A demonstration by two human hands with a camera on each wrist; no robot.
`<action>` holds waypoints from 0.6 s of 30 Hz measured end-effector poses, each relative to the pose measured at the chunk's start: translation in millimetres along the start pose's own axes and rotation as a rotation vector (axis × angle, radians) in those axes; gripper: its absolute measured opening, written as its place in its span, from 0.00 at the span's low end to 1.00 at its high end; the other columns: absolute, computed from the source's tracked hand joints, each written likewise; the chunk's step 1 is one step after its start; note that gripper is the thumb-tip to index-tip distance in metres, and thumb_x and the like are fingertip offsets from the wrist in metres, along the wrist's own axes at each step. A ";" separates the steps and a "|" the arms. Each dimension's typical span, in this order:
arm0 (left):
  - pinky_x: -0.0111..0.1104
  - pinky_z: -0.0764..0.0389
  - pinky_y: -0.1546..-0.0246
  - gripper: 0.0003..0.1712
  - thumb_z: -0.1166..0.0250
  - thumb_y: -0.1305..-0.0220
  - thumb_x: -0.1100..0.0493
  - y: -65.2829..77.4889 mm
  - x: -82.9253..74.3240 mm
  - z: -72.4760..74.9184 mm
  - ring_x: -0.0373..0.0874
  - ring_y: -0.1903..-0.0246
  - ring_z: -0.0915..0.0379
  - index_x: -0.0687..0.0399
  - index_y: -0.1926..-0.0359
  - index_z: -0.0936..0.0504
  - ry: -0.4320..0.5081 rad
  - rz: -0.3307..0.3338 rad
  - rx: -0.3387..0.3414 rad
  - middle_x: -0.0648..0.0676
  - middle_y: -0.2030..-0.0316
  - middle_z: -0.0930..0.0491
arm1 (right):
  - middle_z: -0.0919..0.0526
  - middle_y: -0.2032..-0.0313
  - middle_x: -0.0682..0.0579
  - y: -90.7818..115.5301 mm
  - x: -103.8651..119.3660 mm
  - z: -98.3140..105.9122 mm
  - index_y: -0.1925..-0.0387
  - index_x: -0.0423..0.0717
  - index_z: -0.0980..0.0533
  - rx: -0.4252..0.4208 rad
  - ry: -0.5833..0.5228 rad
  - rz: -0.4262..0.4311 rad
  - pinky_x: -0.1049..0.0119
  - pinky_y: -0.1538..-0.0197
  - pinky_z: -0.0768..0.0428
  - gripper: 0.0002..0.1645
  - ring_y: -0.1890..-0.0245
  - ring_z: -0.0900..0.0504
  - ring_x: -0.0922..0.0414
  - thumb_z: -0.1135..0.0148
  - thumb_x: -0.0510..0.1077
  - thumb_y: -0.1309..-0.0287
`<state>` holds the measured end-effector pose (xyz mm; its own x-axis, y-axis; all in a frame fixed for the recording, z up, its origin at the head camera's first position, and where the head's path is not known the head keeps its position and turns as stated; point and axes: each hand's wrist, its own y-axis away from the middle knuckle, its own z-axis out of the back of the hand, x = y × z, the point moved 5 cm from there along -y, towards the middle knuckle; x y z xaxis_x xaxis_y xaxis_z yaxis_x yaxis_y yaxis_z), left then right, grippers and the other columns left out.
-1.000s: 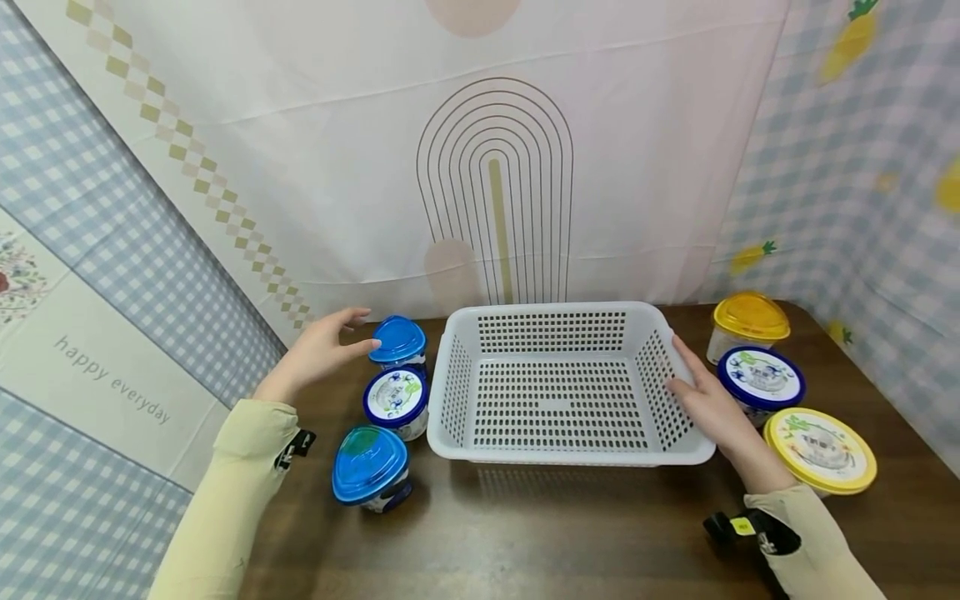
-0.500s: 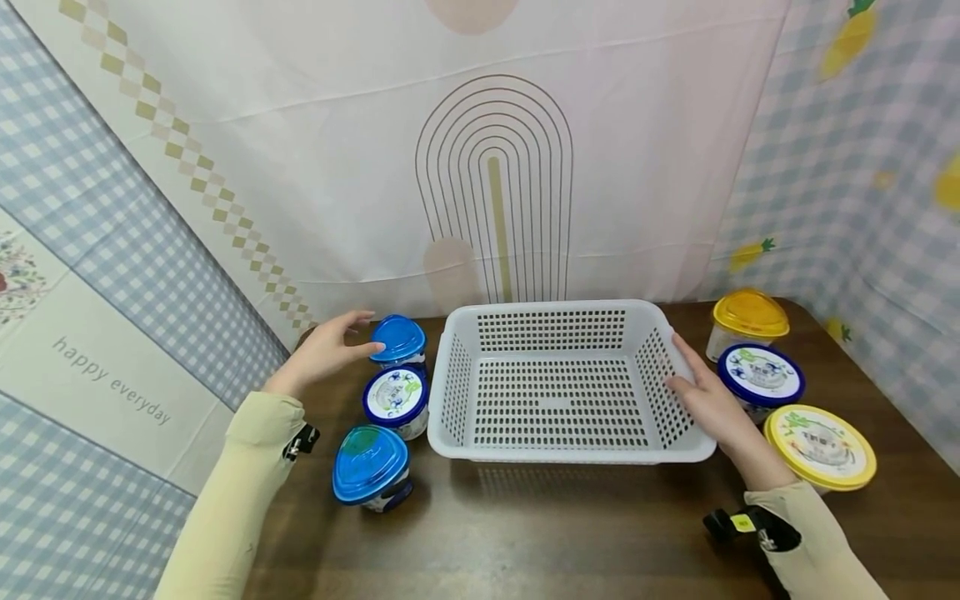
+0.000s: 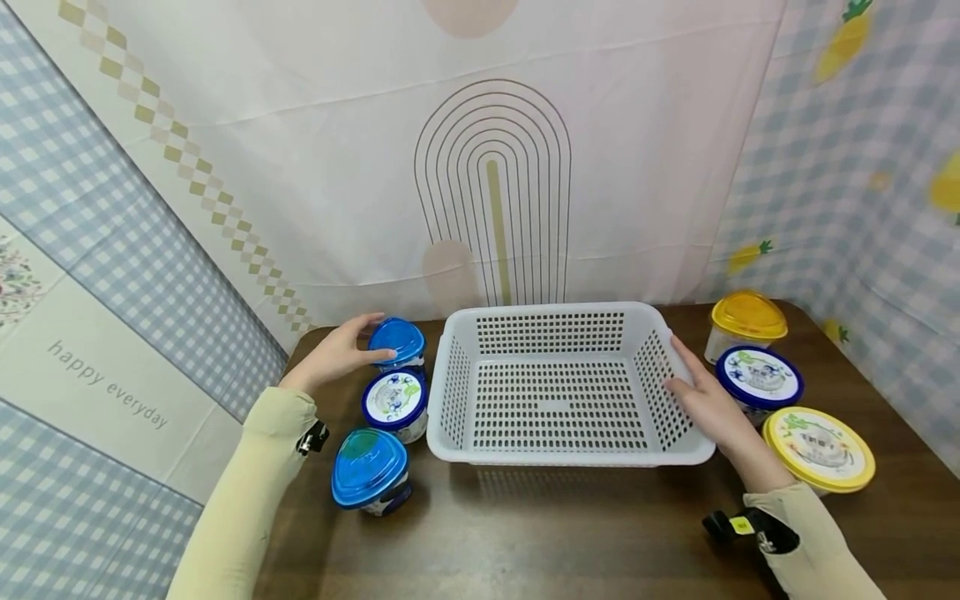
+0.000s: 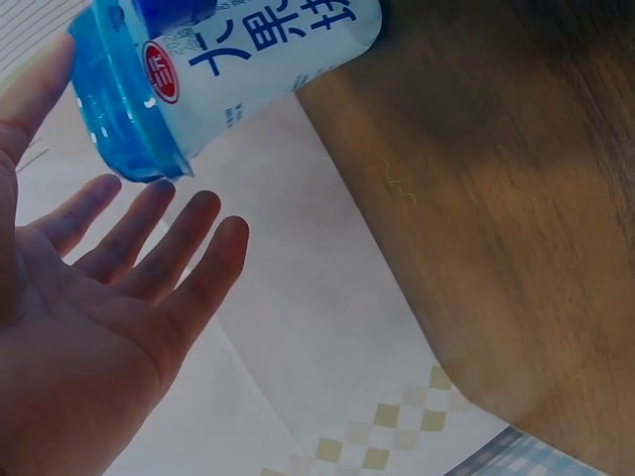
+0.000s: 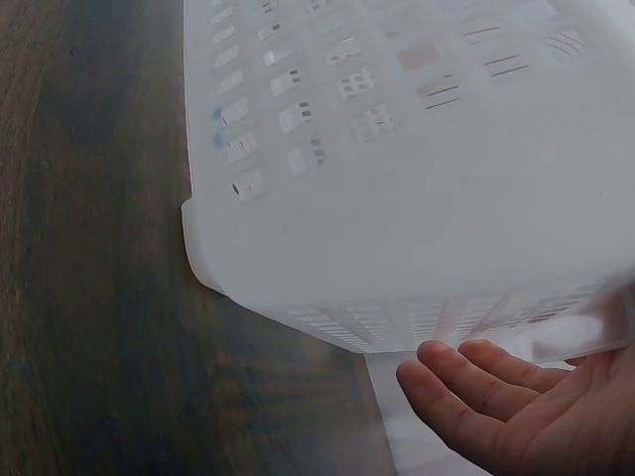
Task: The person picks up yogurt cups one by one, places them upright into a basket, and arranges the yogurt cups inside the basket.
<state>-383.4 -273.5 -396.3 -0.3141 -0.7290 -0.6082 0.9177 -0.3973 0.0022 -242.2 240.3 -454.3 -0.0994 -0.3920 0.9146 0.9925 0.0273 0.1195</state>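
Note:
In the head view my left hand [image 3: 339, 356] is at the back left tub [image 3: 397, 340], which has a clear blue lid. Its thumb and fingers are spread to either side of the lid. From the left wrist, the thumb is at the lid's edge and the fingertips are close to or touching its other side, without curling round it. My right hand [image 3: 712, 408] holds the right rim of a white plastic basket [image 3: 555, 458], thumb over the rim. The right wrist view shows several fingers loosely bent beside the basket's outer wall [image 5: 446, 218].
Left of the basket are a dark-blue-lidded tub [image 3: 393, 397] and another blue-lidded tub [image 3: 369, 468]. At right stand an orange-yellow-lidded tub [image 3: 748, 317], a dark-blue-lidded tub [image 3: 759, 377] and a yellow-lidded tub [image 3: 819, 448]. A curtain [image 3: 360, 192] hangs behind the brown table [image 3: 525, 542].
My left hand has moved right, from beside the back left tub to around its lid. The right hand and the basket have stayed in place.

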 end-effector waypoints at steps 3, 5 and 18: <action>0.58 0.32 0.37 0.53 0.29 0.39 0.38 -2.7 2.5 -3.0 0.64 0.33 0.38 0.57 0.23 0.43 0.009 0.004 0.014 0.66 0.30 0.37 | 0.55 0.25 0.26 0.9 1.4 0.0 0.21 0.68 0.72 0.001 0.003 0.004 0.39 0.56 0.17 0.43 0.38 0.31 0.26 0.62 0.44 0.22; 0.59 0.33 0.37 0.55 0.29 0.40 0.37 -3.4 4.6 -5.2 0.64 0.32 0.39 0.56 0.23 0.44 0.015 0.011 0.024 0.65 0.29 0.38 | 0.54 0.25 0.26 2.0 2.0 -0.3 0.21 0.66 0.72 -0.002 0.021 0.010 0.38 0.55 0.18 0.43 0.38 0.31 0.27 0.61 0.44 0.22; 0.62 0.40 0.34 0.60 0.29 0.41 0.36 -6.3 16.1 -13.5 0.69 0.28 0.50 0.51 0.20 0.53 0.086 0.056 0.066 0.66 0.23 0.50 | 0.53 0.26 0.26 1.6 2.2 -0.3 0.20 0.63 0.71 -0.010 0.030 0.020 0.41 0.57 0.16 0.42 0.39 0.30 0.27 0.61 0.44 0.22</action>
<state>-390.9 -275.2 -416.8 -0.2384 -0.7014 -0.6717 0.9144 -0.3951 0.0881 -240.8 239.1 -452.2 -0.0778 -0.4187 0.9048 0.9949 0.0263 0.0977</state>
